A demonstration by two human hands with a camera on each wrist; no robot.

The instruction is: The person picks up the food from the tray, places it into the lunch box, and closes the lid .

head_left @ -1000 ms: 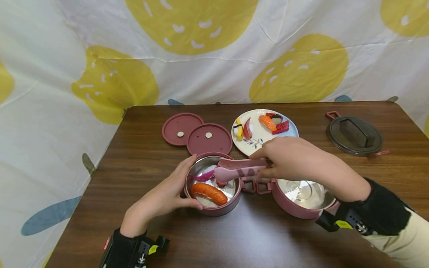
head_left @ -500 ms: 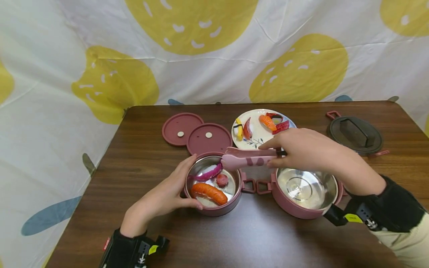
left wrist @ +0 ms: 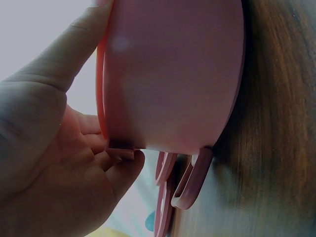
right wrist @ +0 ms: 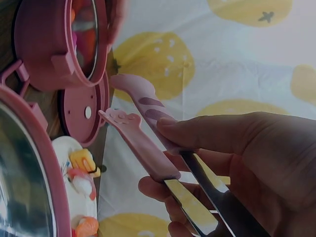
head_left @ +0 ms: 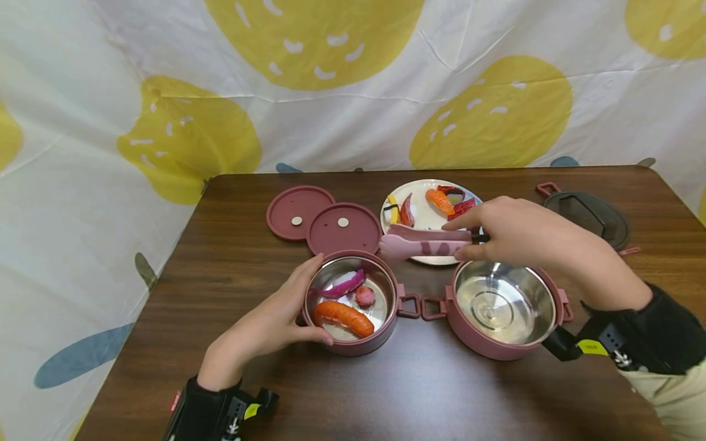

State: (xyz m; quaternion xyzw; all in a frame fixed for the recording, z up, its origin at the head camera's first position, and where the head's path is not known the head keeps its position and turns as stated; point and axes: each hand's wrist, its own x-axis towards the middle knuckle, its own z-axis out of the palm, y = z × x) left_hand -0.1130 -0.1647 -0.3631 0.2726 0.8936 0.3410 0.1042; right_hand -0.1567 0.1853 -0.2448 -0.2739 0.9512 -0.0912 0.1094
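Note:
My left hand (head_left: pixel 276 321) grips the left side of a pink pot (head_left: pixel 358 348), thumb at its near rim and fingers at the far side; the left wrist view shows fingers curled by its side handle. Inside the pot lie an orange sausage (head_left: pixel 344 318), a purple-and-white slice (head_left: pixel 344 285) and a small round pink piece (head_left: pixel 364 296). My right hand (head_left: pixel 513 236) holds pink tongs (head_left: pixel 408 247) between thumb and fingers. The tongs' arms stand apart, with nothing between their tips, above the table between the pot and the plate.
A second pink pot (head_left: pixel 485 349) with a shiny inside stands at the right. Behind are two overlapping dark-red round lids (head_left: pixel 344 239) and a plate (head_left: pixel 425 211) bearing several sushi pieces (head_left: pixel 439 201). A dark lid (head_left: pixel 614 226) sits at the back right, partly behind the right hand.
My right hand has lifted the tongs out of the left pot and moved them back and right, leaving the round pink piece in the pot. My left hand stays put.

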